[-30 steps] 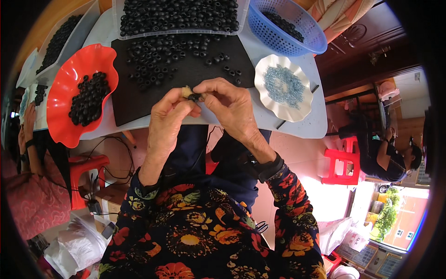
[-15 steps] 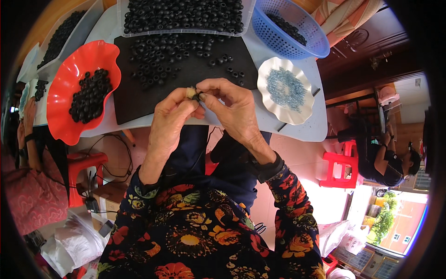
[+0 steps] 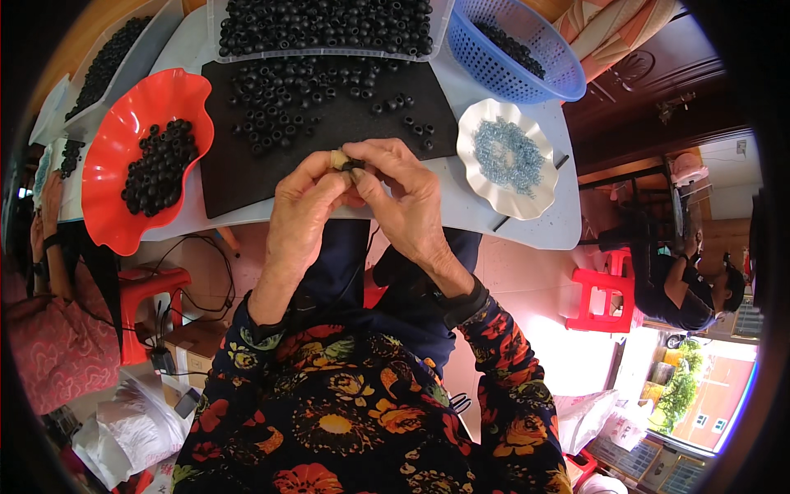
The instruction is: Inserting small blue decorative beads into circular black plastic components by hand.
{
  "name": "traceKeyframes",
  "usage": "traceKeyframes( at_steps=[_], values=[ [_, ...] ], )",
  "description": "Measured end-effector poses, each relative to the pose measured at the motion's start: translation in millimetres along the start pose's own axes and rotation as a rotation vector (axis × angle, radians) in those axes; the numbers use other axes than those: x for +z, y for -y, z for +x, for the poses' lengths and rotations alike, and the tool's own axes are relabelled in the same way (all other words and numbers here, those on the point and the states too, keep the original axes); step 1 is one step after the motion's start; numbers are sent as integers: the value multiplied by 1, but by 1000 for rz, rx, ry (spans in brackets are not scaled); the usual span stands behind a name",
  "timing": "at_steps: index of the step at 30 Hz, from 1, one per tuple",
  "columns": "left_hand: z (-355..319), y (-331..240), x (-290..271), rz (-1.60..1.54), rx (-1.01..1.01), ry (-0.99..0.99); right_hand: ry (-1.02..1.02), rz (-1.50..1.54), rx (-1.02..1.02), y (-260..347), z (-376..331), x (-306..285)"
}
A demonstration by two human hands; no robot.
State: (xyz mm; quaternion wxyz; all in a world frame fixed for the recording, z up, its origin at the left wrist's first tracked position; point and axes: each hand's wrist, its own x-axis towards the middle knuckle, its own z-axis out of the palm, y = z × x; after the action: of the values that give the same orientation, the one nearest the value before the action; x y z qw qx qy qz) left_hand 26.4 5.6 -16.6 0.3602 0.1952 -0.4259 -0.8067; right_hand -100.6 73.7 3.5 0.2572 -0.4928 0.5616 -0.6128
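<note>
My left hand [image 3: 300,210] and my right hand [image 3: 409,198] meet over the near edge of the table. Their thumbs and forefingers pinch a small black bead-like piece [image 3: 355,165], mostly hidden by the fingertips. Yellowish tape [image 3: 337,159] wraps a left fingertip. Just beyond them, loose black hollow pieces [image 3: 284,107] are scattered over a black mat [image 3: 239,183]. A red wavy-edged dish [image 3: 103,193] with more black pieces stands left of my hands. To the right, a white scalloped dish [image 3: 471,152] holds tiny pale-blue clear bits [image 3: 504,158].
At the back stands a clear bin [image 3: 329,55] full of black pieces, with a blue basket [image 3: 502,72] to its right. Another long bin [image 3: 119,89] is far left. Beside it a co-worker's hand [image 3: 52,198] shows. Red stools [image 3: 605,296] stand on the floor.
My right hand has shifted slightly left, closer against the left one, its fingers curling more over the black piece. The left hand has hardly moved.
</note>
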Motion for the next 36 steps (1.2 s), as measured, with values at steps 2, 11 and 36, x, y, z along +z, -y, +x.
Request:
traceKeyframes(
  at_steps=[2, 11, 36],
  values=[
    [0, -3, 2, -10, -13, -9, 34, -55, -20, 4, -1, -2],
    [2, -3, -2, -62, -77, 15, -39, -194, -137, -7, -8, 3],
    [2, -2, 4, 171, -68, 35, -26, 311, 114, -11, -7, -11]
  ],
)
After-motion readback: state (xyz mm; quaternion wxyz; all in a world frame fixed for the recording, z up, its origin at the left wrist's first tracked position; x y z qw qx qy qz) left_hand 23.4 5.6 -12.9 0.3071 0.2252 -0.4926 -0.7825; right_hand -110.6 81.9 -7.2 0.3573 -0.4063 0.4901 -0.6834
